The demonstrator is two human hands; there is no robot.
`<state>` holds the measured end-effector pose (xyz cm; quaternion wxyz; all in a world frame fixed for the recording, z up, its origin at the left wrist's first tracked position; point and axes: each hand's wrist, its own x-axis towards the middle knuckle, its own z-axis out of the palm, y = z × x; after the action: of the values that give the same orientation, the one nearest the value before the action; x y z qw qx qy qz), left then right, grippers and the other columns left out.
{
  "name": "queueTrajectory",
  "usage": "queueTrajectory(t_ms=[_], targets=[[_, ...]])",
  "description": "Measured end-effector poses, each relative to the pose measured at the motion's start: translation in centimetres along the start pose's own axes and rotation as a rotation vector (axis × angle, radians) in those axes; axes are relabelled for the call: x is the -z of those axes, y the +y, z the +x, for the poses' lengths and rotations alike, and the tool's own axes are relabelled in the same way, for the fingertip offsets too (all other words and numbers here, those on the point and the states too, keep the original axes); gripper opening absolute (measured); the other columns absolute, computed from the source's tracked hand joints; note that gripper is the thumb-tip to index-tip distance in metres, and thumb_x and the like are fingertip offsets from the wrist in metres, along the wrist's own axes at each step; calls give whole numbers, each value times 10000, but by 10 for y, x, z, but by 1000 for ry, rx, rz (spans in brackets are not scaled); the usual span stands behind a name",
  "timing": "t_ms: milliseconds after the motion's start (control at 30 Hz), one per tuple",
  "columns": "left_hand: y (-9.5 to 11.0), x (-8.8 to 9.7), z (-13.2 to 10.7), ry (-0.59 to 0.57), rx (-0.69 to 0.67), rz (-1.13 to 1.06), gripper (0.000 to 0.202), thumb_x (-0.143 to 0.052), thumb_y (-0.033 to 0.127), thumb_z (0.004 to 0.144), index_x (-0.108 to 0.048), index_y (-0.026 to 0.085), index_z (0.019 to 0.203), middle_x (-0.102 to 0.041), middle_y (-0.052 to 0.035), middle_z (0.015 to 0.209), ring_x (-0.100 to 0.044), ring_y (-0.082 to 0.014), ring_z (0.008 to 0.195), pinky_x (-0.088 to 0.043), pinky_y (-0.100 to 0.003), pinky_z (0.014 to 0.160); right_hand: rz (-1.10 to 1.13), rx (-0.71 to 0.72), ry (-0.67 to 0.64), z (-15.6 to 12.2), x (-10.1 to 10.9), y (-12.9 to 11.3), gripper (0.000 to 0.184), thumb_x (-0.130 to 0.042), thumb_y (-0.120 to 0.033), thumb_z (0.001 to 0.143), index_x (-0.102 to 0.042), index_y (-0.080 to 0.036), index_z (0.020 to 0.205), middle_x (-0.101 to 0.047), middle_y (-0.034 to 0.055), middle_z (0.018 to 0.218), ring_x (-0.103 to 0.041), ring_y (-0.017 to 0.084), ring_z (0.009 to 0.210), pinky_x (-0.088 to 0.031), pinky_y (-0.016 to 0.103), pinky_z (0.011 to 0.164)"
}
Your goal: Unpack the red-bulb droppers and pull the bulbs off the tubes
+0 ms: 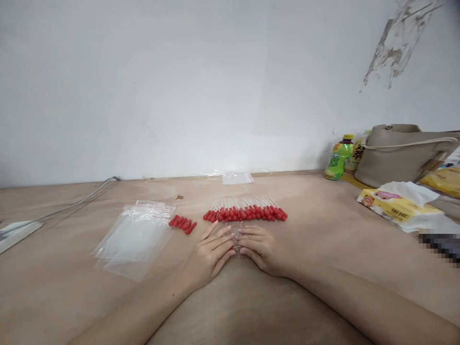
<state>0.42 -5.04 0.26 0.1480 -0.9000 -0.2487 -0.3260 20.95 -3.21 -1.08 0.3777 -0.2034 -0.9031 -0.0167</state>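
Note:
Both my hands meet low in the middle of the head view, over a small bunch of clear thin tubes (pixel 236 229) on the table. My left hand (pixel 213 250) has its thumb and forefinger closed on a red rubber bulb (pixel 232 248), of which only a sliver shows. Facing it, my right hand (pixel 264 249) pinches the end of a clear tube (pixel 237 247), partly hidden by the fingertips. Just beyond the hands lies a row of droppers (pixel 247 212), red bulbs towards me and clear stems pointing away. Several loose red bulbs (pixel 182 223) rest left of that row.
Clear zip bags (pixel 134 235) lie stacked on the left, and another bag (pixel 237 178) is by the wall. A grey cable (pixel 86 195) runs along the far left. At right stand a green bottle (pixel 339 158), a beige bag (pixel 391 155) and a tissue pack (pixel 398 206).

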Motion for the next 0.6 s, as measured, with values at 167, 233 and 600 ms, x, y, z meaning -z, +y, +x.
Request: queueTrajectory(t_ms=[167,233,600], targets=[[3,5,1,-61,-5,-21,185,-457,148,848,-571,158,993,-643,-69,1056,-514,-200,1119,-288,-463,1050,35,82,-1,-1,0,-2,160,-447,-147,853,-582,-154,937,-658,66,964,-584,133,970,-441,292,937],[4,7,1,-72,-5,-29,181,-453,146,846,-572,156,982,-651,-73,1033,-523,-200,1108,-276,-465,1053,15,95,-6,-1,2,-3,150,-444,-146,852,-580,-148,917,-660,73,932,-591,138,955,-446,291,933],[5,12,0,-123,23,-97,171,-434,148,854,-580,156,942,-666,-63,992,-519,-205,1112,-136,-502,1090,-67,125,-49,-3,7,-5,153,-411,-154,869,-563,-170,864,-660,54,885,-596,135,936,-467,293,918]])
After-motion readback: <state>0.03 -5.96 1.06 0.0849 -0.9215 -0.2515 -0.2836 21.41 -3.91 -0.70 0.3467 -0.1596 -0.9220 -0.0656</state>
